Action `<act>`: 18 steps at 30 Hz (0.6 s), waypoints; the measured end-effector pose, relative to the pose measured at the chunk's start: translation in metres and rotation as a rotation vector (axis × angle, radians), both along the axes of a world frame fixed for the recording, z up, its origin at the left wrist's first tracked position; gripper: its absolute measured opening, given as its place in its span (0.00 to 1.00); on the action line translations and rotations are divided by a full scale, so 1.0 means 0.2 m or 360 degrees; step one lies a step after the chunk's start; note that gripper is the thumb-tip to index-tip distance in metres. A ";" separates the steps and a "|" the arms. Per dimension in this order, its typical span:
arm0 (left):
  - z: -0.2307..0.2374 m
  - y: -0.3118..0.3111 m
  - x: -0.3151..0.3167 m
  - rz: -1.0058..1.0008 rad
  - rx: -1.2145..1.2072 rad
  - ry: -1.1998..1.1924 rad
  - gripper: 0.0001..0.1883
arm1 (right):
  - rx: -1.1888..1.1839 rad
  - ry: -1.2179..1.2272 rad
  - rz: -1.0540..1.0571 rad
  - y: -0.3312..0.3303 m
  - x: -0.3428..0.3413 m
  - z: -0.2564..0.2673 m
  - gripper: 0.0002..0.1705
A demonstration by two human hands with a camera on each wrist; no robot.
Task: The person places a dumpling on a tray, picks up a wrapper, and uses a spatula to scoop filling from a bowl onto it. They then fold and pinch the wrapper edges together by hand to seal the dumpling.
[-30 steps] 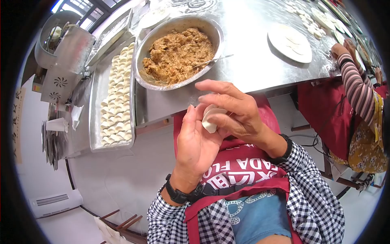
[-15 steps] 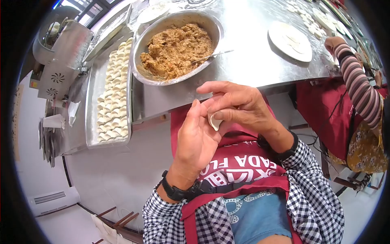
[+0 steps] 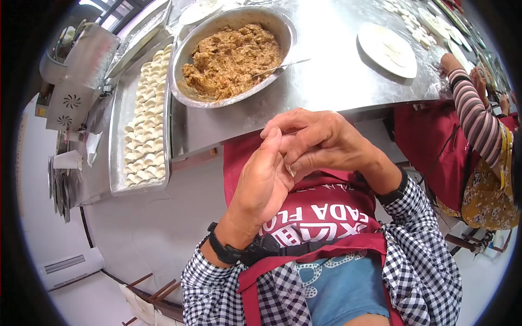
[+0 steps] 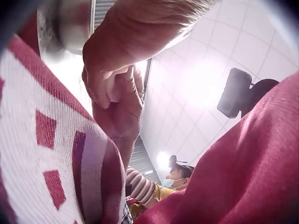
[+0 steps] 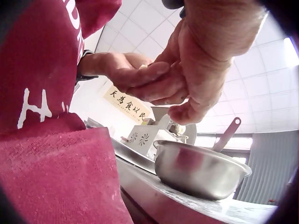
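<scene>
Both hands meet in front of the maroon apron, close to the table's edge. The left hand (image 3: 261,182) cups a small piece of white dough (image 3: 291,170), mostly hidden between the palms. Fingers of the right hand (image 3: 331,144) curl over it and pinch it against the left hand. In the left wrist view a bit of the dough (image 4: 113,91) shows between the fingers. The right wrist view has the right hand (image 5: 201,60) over the left hand (image 5: 140,77), with their fingers overlapping.
A metal bowl (image 3: 179,81) of brown filling with a spoon (image 3: 293,64) stands on the steel table (image 3: 326,81). Left of it, a tray (image 3: 117,163) holds rows of folded dumplings. A white plate (image 3: 375,54) with wrappers lies right. Another person in a striped sleeve (image 3: 476,111) works at far right.
The right hand's fingers have closed further over the dough, which is now nearly hidden. The hands have come closer together. The bowl and tray sit slightly further up and left in the head view.
</scene>
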State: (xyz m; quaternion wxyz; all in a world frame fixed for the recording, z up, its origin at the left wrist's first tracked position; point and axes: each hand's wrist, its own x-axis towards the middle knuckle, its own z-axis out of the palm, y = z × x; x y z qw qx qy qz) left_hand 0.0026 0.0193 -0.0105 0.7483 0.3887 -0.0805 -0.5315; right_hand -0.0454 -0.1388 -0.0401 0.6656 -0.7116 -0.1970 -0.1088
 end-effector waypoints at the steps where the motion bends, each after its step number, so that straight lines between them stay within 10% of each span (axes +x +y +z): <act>1: -0.01 0.00 0.01 0.0001 0.0002 0.0004 0.27 | 0.0002 0.0004 0.0001 0.00 0.00 0.00 0.10; 18: 0.00 -0.01 0.03 -0.0153 0.0205 0.0106 0.23 | -0.0116 0.0124 0.0311 -0.02 0.01 0.03 0.07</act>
